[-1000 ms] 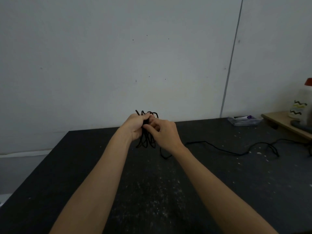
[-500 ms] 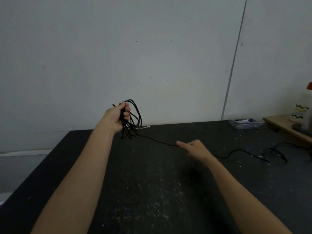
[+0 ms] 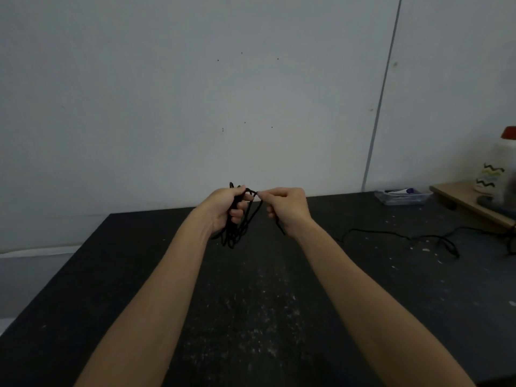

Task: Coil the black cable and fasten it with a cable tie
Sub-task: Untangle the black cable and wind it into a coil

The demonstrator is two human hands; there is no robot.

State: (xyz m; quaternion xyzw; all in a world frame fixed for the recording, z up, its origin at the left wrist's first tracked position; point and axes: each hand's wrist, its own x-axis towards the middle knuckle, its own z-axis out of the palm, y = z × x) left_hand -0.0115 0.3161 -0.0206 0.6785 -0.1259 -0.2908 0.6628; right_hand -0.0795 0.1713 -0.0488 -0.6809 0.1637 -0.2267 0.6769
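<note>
Holding a bundle of loops of the black cable (image 3: pixel 237 227) above the far half of a dark table (image 3: pixel 83 275), a person works with both bare arms stretched forward. The left hand (image 3: pixel 226 208) is closed in a fist around the top of the bundle, and the loops hang down from that fist, their long axis roughly vertical, with the bottoms just above the table. The right hand (image 3: pixel 284 208) is touching distance to the right of the bundle, its thumb and forefinger pinched on a strand at the same height as the top of the fist. From that pinch one short length crosses leftward into the bundle, and another drops below the right hand toward the table. Farther right of the bundle, uncoiled cable lies in loose curves across the table, running toward a wooden shelf (image 3: pixel 469 202) at the edge. A clear plastic tray (image 3: pixel 402 195) sits beyond it near the wall. No cable tie can be made out. Coiling looks unfinished: the slack lies to the right of the bundle, on the right hand's side.
</note>
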